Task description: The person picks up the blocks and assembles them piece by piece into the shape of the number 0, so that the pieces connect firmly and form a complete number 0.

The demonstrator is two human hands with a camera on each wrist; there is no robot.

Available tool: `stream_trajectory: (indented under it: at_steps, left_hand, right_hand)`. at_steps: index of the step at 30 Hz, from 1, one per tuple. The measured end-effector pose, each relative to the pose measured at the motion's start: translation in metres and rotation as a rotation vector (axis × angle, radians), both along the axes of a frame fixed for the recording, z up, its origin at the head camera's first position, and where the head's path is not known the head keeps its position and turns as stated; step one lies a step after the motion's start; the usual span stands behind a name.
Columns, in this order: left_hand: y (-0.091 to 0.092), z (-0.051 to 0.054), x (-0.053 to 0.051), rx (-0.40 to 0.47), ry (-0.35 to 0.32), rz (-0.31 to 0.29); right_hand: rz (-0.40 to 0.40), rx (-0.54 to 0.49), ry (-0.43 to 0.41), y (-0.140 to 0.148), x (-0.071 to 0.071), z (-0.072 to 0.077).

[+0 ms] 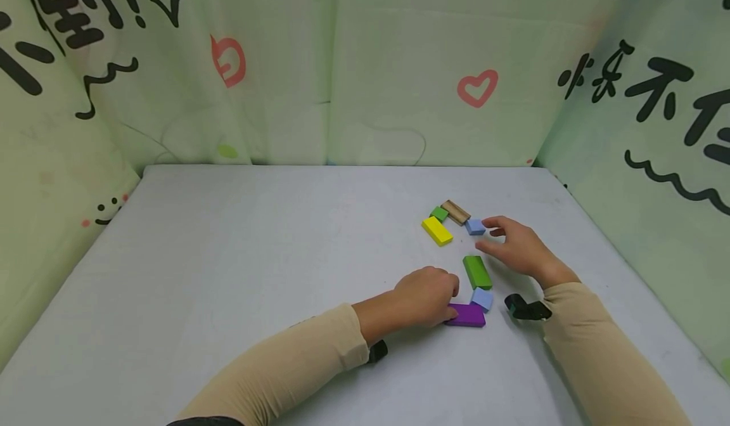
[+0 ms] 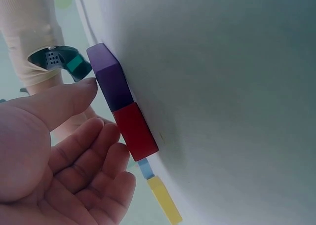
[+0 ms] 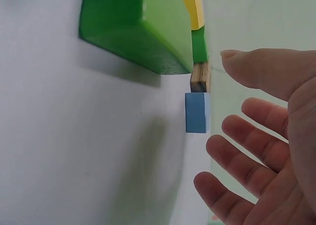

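My left hand (image 1: 424,296) is at the purple block (image 1: 467,316), its thumb tip at the block's side. In the left wrist view, a red block (image 2: 136,131) adjoins the purple block (image 2: 112,79), beside the loosely bent fingers of the left hand (image 2: 74,151); the head view hides it. My right hand (image 1: 521,248) has parted fingers and holds nothing, close to the upper blue block (image 1: 475,227). The right wrist view has this blue block (image 3: 196,112) left of the right hand (image 3: 266,136), and a large green block (image 3: 138,27).
Beyond the hands, a wooden block (image 1: 455,212), a small green block (image 1: 439,213) and a yellow block (image 1: 437,231) form a curve with the upper blue one. A green block (image 1: 477,272) and another blue block (image 1: 481,299) stand between the hands. Printed curtains (image 1: 376,64) surround the white table (image 1: 228,242).
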State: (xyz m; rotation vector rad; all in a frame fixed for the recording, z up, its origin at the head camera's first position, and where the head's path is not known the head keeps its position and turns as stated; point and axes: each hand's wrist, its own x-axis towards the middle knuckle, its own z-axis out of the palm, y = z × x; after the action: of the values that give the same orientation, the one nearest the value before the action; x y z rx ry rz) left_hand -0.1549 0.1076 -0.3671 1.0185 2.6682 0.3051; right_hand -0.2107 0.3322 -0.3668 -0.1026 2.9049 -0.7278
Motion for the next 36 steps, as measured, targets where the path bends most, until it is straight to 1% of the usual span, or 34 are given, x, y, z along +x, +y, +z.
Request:
stream_trajectory:
  at_steps: [14, 26, 36]
  left_hand:
    - [0.000, -0.002, 0.000, 0.003, 0.013, -0.014]
    - [0.000, -0.004, 0.000, 0.010, 0.012, -0.011]
    - [-0.002, 0.000, 0.000, 0.017, 0.011, -0.020]
  right_hand:
    - [-0.001, -0.016, -0.001, -0.003, -0.004, -0.001]
    - [-0.007, -0.008, -0.011, -0.003, -0.009, -0.003]
    - [-0.012, -0.001, -0.023, -0.004, -0.013, 0.000]
